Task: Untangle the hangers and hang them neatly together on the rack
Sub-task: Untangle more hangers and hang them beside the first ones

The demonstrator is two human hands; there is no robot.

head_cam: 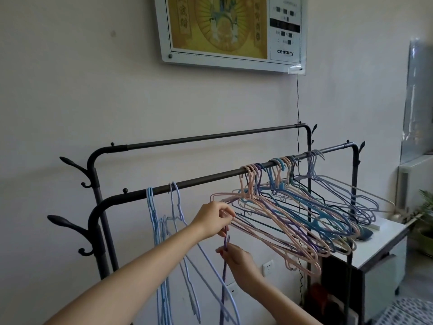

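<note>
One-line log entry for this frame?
left hand: pinches pink hangers' ends | right hand: holds purple hanger's hook | front rail: hangers bunched right, blue tangle left

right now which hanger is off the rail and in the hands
The purple hanger hanging straight down: right hand pinches its hook, left hand touches above. The rest hang hooked on the front rail.

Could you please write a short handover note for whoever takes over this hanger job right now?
Left hand pinches the ends of the pink hangers. Right hand grips the hook of a loose purple hanger, off the front bar.
Done: the pink, blue and lilac bunch hangs at the bar's right half.
Left: hang the purple one, then untangle the light blue hangers dangling at the left and move them to the bunch.
</note>
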